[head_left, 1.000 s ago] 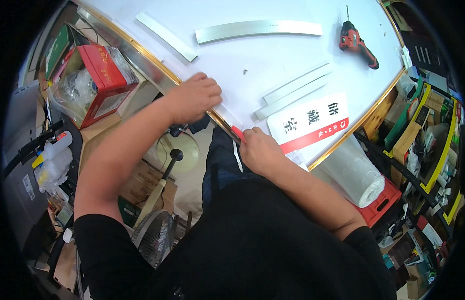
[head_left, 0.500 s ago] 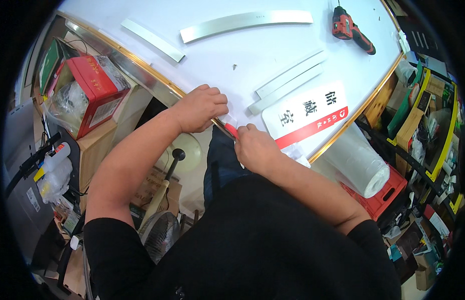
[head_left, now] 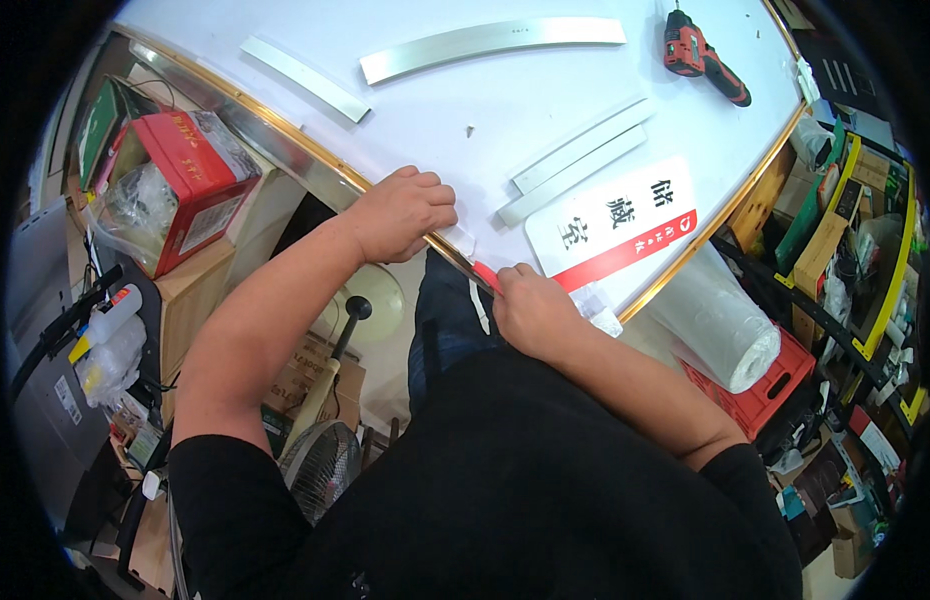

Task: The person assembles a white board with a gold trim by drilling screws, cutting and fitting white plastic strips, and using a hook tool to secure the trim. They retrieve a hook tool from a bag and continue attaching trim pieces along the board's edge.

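At the near edge of the white tabletop, my right hand (head_left: 537,312) is closed around a red utility knife (head_left: 486,275). The knife's tip points left along the gold table edge, and its far part is hidden in my fingers. My left hand (head_left: 410,213) rests with curled fingers on the same edge, a little to the left. Beside its fingertips lies a small piece of clear or whitish film (head_left: 459,240); what the fingers pinch is hidden. Right of my hands is a white sign plate (head_left: 610,215) with dark characters and a red band.
Silvery metal strips (head_left: 495,48) lie across the table, with a shorter one (head_left: 305,78) at left and two pale strips (head_left: 580,160) near the plate. A red and black cordless drill (head_left: 700,60) lies far right. Below stand a fan (head_left: 325,470) and a plastic film roll (head_left: 740,355).
My right hand and the knife have slid right and toward my body along the table edge, widening the distance to my left hand. The left hand stays nearly still.
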{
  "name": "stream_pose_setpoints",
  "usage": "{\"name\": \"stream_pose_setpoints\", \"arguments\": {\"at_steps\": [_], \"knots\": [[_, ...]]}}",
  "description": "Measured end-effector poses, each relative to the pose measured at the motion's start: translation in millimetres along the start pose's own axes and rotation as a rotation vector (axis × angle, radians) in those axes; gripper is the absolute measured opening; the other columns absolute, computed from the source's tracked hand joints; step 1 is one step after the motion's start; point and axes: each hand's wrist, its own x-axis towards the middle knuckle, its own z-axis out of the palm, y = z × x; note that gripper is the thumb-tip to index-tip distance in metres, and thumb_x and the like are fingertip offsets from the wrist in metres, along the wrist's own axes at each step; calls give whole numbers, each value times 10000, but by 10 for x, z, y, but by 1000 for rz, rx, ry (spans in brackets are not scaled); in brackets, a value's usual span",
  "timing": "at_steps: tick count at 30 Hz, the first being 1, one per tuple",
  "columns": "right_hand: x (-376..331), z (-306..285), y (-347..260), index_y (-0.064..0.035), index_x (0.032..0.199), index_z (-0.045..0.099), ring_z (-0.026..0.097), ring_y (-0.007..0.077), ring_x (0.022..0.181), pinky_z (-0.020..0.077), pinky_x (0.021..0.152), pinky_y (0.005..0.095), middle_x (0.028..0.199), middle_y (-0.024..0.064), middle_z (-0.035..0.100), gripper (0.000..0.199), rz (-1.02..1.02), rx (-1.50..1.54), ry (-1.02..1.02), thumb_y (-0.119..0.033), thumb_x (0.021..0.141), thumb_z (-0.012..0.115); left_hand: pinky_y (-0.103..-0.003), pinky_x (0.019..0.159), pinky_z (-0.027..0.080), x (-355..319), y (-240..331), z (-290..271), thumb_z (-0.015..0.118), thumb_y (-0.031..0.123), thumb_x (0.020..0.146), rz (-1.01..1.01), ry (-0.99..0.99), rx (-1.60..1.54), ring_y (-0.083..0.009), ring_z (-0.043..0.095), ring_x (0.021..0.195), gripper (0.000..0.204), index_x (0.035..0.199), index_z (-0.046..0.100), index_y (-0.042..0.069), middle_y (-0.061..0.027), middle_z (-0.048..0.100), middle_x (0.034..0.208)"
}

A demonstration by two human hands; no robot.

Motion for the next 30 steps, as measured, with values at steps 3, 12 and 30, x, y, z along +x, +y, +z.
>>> {"name": "stream_pose_setpoints", "arguments": {"at_steps": [3,12,30], "knots": [[-30,0,20,45,974,628,679,449,815,563,758,520,953,265,655,204,0,-7,-4,-139,961,542,-369,938,441,-2,7,4,736,63,663,-10,-7,-21,-232,580,1057,395,1046,675,140,-13,609,1043],[-82,-1,45,52,980,634,680,446,845,559,784,515,960,266,658,220,6,21,-1,-144,960,538,-370,951,439,-10,14,5,747,58,661,-24,-10,-15,-233,576,1077,439,1088,680,138,-12,615,1083],[461,-115,-223,56,1024,630,667,481,879,561,803,532,1045,275,646,224,-119,152,248,-152,960,581,-456,1117,369,-323,-233,-469,922,144,608,-254,146,-171,-325,547,1242,1120,1584,374,161,-102,619,1263]]}}
